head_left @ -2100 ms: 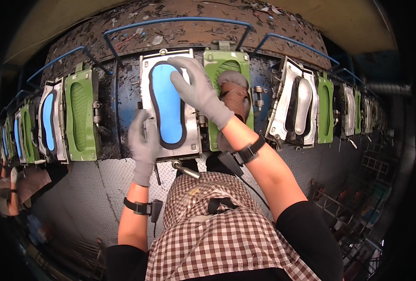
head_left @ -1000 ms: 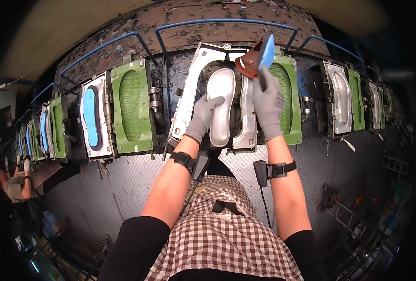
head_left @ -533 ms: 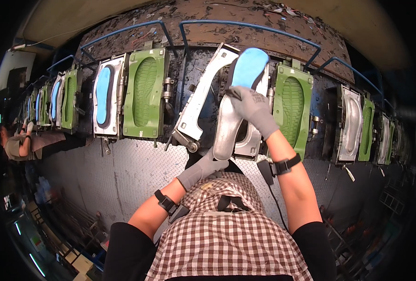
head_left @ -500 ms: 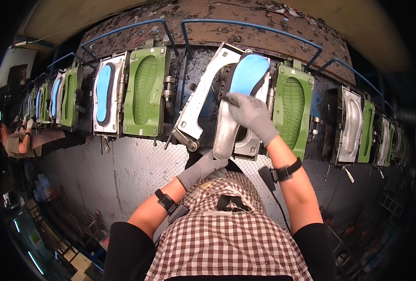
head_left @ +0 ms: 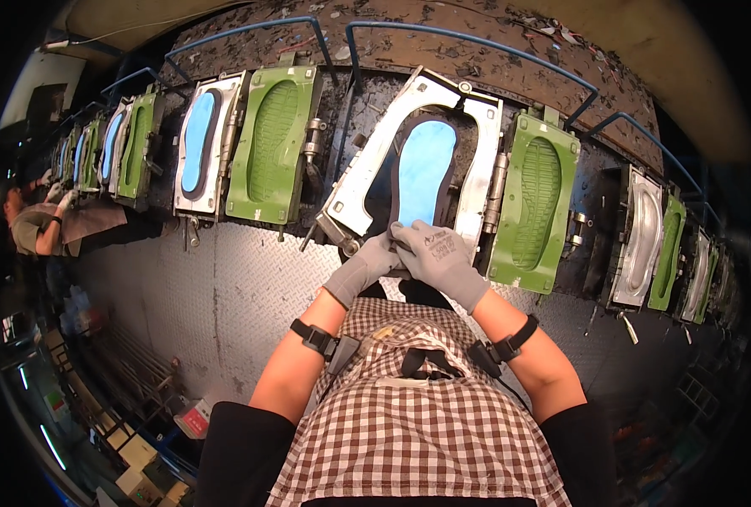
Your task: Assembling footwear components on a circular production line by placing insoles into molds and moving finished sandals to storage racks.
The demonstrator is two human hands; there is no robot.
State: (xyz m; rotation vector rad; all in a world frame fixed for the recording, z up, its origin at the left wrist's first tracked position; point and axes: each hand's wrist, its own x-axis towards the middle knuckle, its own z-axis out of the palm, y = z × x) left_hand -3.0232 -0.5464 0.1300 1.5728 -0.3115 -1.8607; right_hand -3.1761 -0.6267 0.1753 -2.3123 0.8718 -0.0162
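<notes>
A sole-shaped blue piece with a dark rim [head_left: 427, 165] lies lengthwise inside the opening of a silver mould frame [head_left: 354, 182] in front of me. My left hand [head_left: 375, 258], in a grey glove, is closed at the near end of that piece, with its fingertips at the rim. My right hand [head_left: 435, 256], gloved too, pinches the same near end from the right, with its fingers against the left hand's. The gloves cover the end of the piece. The foot-shaped metal form beneath it is hidden.
Right of the frame stands a hinged green mould half [head_left: 532, 203] with a ridged tread. Another green half [head_left: 274, 144] and a mould with a blue piece [head_left: 198, 139] are at left. Blue rails [head_left: 477, 38] run behind. A co-worker [head_left: 46, 224] works far left.
My right hand has come from the middle of the metal form down to its near end. The blue piece now covers the form, which showed bare silver before. My left hand has moved up beside it.
</notes>
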